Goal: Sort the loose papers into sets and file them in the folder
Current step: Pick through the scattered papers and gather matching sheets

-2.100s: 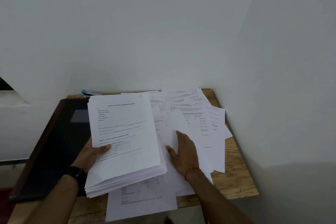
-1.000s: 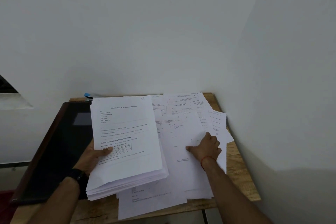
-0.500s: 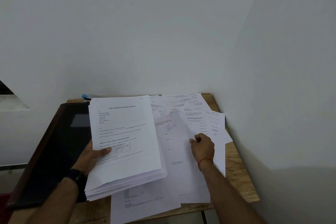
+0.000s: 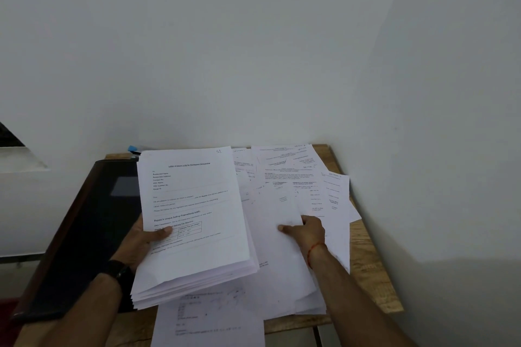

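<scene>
My left hand (image 4: 142, 236) grips a thick stack of printed papers (image 4: 194, 222) from below, thumb on the top sheet, holding it tilted above the table. Loose white sheets (image 4: 284, 262) lie spread over the wooden table (image 4: 369, 270). My right hand (image 4: 306, 229) rests on these sheets with curled fingers, pinching the edge of a lifted sheet (image 4: 277, 200) in the middle of the spread. A dark folder (image 4: 84, 248) lies open at the left, partly under the stack.
White walls close the table in at the back and right. A small blue object (image 4: 132, 148) sits at the table's back left edge. One sheet (image 4: 210, 318) hangs over the table's front edge.
My right hand went from lying flat on the loose sheets to curling and lifting one sheet's edge in the middle of the spread. The left hand and its stack stayed nearly still.
</scene>
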